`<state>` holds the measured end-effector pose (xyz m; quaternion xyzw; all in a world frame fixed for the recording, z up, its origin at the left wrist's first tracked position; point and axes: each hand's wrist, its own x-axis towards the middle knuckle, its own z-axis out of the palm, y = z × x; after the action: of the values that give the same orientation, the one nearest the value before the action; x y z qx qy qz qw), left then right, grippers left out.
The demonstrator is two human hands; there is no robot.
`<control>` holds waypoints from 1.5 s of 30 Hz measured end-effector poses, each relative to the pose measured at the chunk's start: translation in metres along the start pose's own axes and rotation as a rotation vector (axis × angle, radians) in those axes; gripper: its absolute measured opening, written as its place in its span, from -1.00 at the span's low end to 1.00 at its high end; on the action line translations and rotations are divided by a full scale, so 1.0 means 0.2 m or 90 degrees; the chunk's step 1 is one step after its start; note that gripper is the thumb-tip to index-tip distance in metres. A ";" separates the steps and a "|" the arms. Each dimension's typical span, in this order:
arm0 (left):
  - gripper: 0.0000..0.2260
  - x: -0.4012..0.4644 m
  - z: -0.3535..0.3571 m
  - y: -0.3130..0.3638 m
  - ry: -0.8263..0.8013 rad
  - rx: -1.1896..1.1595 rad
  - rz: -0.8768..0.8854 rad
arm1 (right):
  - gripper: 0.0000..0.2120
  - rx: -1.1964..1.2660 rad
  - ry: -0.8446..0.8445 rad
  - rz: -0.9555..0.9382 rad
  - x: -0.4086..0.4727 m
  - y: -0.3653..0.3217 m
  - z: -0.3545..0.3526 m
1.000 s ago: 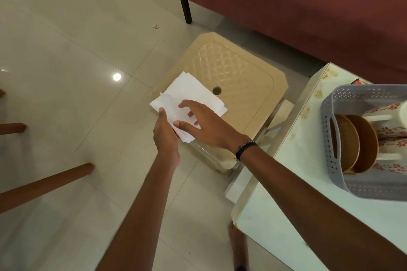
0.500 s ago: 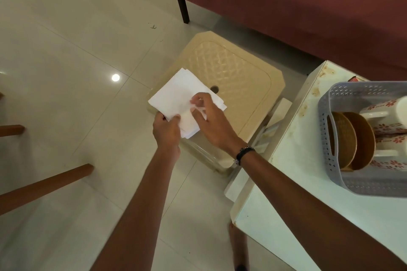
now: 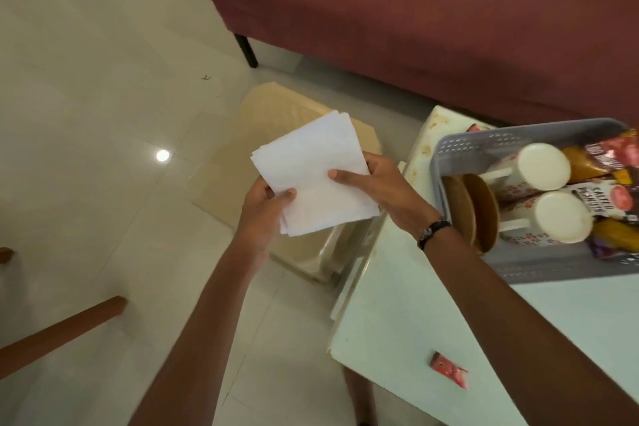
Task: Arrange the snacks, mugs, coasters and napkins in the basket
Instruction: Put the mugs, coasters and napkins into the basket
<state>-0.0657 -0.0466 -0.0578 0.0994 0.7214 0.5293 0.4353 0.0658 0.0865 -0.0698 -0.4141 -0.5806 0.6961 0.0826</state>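
Item: stack of white napkins (image 3: 318, 180), held off the desk's (image 3: 408, 315) left edge.
Left hand (image 3: 264, 209) and right hand (image 3: 383, 190), each grip closed on the stack; grey basket (image 3: 460, 149) at far right corner.

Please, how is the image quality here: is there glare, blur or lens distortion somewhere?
Head view: a round lamp glare shines on the glossy floor; the beige stool beyond the napkins looks smeared by motion blur; the table edges bow from the wide-angle lens; light is dim and warm.
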 end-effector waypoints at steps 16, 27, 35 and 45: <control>-0.68 -0.36 1.29 -0.13 0.039 0.310 0.202 | -0.76 -0.441 0.396 -0.081 -0.51 0.27 -0.83; -0.81 -0.26 1.39 -0.27 0.086 0.402 0.210 | -0.86 -0.616 0.373 -0.173 -0.39 0.41 -0.83; -0.81 -0.25 1.40 -0.29 0.087 0.432 0.200 | -0.93 -0.619 0.390 -0.196 -0.38 0.45 -0.84; -0.88 -0.24 1.34 -0.29 0.119 0.378 0.211 | -0.83 -0.548 0.396 -0.258 -0.45 0.46 -0.94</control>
<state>0.1776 0.0814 -0.0989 0.2883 0.8549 0.3664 0.2275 0.2839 0.1432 -0.1029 -0.4764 -0.8281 0.2123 0.2054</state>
